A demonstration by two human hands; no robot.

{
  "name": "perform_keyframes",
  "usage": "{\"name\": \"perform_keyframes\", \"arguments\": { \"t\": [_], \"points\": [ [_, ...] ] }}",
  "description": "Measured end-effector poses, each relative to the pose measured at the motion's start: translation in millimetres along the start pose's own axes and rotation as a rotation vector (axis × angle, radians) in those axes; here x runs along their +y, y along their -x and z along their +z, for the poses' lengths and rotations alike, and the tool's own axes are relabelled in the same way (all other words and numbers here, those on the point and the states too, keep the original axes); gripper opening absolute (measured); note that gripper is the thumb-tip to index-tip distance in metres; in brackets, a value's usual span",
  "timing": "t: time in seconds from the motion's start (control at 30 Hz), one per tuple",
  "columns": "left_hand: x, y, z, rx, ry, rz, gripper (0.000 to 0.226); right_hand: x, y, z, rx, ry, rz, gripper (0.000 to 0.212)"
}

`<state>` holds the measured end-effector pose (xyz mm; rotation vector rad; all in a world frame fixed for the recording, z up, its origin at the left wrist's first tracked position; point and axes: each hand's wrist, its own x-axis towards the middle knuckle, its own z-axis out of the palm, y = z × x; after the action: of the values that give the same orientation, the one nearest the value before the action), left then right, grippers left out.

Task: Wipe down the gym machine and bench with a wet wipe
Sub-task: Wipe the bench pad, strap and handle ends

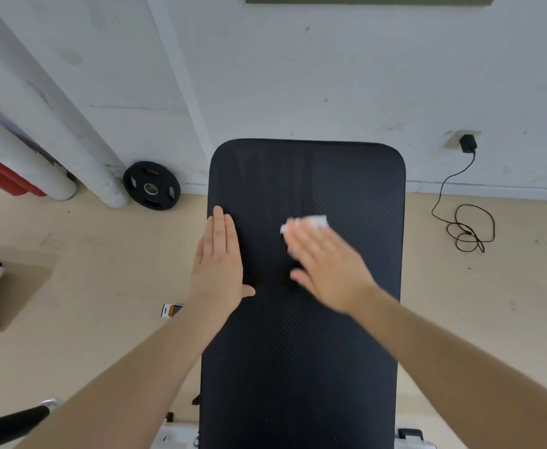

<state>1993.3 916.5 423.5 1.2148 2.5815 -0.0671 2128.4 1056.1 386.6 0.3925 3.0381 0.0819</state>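
Observation:
A black padded bench (307, 351) with a ribbed surface runs away from me to the wall. My left hand (218, 264) lies flat on the pad's left edge, fingers together and pointing forward, holding nothing. My right hand (325, 264), blurred by motion, presses flat on a white wet wipe (311, 221) in the middle of the pad. Only the wipe's far edge shows beyond the fingertips. Faint streaks mark the pad's far end.
A black weight plate (151, 185) leans on the white wall at left, beside white pipes (54, 150) and a red one. A charger (467, 144) with a coiled cable (466, 231) sits at right. A black handle (9, 422) shows bottom left.

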Motion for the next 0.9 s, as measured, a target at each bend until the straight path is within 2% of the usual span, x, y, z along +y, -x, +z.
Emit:
{"name": "perform_keyframes", "arguments": {
  "t": [0.1, 0.2, 0.37, 0.5, 0.6, 0.73, 0.83, 0.9],
  "points": [
    [5, 9, 3, 0.049, 0.026, 0.085, 0.116, 38, -47, -33, 0.104, -0.040, 0.176, 0.065],
    [11, 16, 4, 0.051, 0.058, 0.123, 0.111, 68, -67, -54, 0.102, -0.106, 0.282, 0.063],
    [30, 23, 10, 0.039, 0.100, 0.074, 0.122, 52, -11, -25, 0.074, 0.041, 0.092, 0.067],
    [59, 38, 28, 0.001, 0.153, -0.043, 0.130, 14, 73, 22, -0.010, 0.015, -0.038, 0.068],
    [74, 40, 42, -0.025, 0.167, -0.115, 0.127, 16, 91, 35, -0.018, 0.050, -0.084, 0.069],
    [77, 32, 47, -0.043, 0.140, -0.148, 0.128, 58, 38, 10, 0.099, 0.060, 0.044, 0.072],
    [79, 31, 48, -0.043, 0.151, -0.171, 0.128, 94, -8, -19, 0.162, -0.053, 0.191, 0.071],
    [79, 30, 50, -0.052, 0.150, -0.182, 0.130, 114, -22, -27, 0.178, -0.112, 0.202, 0.070]
  ]
}}
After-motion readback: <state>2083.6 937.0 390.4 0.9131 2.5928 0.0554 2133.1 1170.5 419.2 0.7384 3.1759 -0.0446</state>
